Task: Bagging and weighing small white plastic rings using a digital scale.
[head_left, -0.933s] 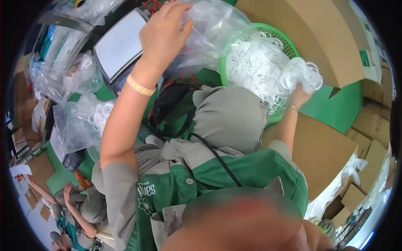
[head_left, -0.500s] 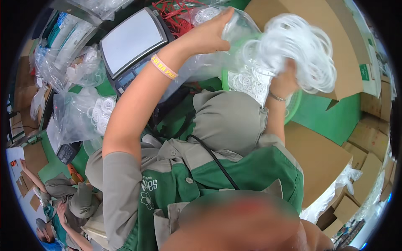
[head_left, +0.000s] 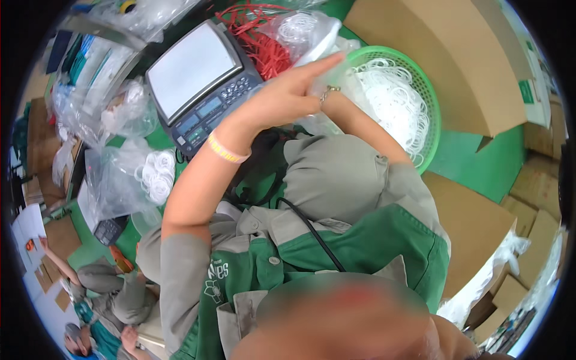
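Observation:
My left hand [head_left: 298,90] holds a clear plastic bag [head_left: 327,123], with the index finger stretched along its mouth and the thumb apart. Just behind it my right forearm [head_left: 369,129] reaches across toward the bag. A bracelet [head_left: 329,92] shows at the wrist, while the right hand itself is hidden behind the left hand and the bag. White rings [head_left: 399,105] lie heaped in a round green basket [head_left: 433,114] beyond my right forearm. The thick bunch of rings is out of sight.
A grey scale [head_left: 192,72] with a keypad stands at the left of my hands. Red strips [head_left: 264,54] and a bag of white rings [head_left: 298,27] lie behind it. A cardboard box [head_left: 444,54] is at the far right. Another person [head_left: 114,294] sits at lower left.
My right hand has moved left from over the basket with the bunch of white rings, and is now hidden by the bag and my left hand. My left hand has come lower and nearer.

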Demonstrator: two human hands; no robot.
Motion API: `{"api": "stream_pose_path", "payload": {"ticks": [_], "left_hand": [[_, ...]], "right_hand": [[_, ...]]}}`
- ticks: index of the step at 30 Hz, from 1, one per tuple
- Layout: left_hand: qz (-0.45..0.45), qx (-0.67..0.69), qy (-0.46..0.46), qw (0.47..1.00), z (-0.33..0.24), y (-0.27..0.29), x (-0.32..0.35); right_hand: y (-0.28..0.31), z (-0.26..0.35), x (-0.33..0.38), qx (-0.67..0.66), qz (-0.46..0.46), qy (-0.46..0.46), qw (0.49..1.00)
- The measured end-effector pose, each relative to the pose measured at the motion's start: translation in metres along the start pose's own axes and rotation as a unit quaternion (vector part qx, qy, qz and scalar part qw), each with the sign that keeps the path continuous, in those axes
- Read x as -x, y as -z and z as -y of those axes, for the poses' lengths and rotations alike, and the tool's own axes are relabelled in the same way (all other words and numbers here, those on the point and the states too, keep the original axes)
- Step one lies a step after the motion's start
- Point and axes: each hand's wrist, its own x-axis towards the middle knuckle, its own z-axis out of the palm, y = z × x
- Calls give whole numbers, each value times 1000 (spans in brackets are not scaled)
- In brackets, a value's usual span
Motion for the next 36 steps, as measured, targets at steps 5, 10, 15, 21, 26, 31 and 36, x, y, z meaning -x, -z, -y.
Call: {"api": "stream_pose_path", "payload": {"ticks": [5, 10, 15, 21, 26, 31, 36], "left_hand": [[-138, -97, -52, 984, 19, 41, 30], [-228, -104, -21, 968, 26, 57, 44], [-258, -115, -30, 959, 31, 63, 55], [-285, -108, -8, 952, 34, 64, 60], [-272, -112, 2, 956, 30, 66, 51], [-270, -134, -16, 953, 35, 59, 50], [-335, -137, -2, 932, 39, 49, 43]], "right_hand": [[79, 50, 38, -144, -101, 40, 983], [115, -44, 117, -442, -285, -173, 833], [83, -163, 157, 237, -116, -388, 883], [94, -195, 125, 148, 34, -479, 864], [58, -205, 139, -66, 127, -385, 912], [26, -152, 130, 187, 118, -453, 864], [44, -211, 145, 143, 40, -489, 859]]}}
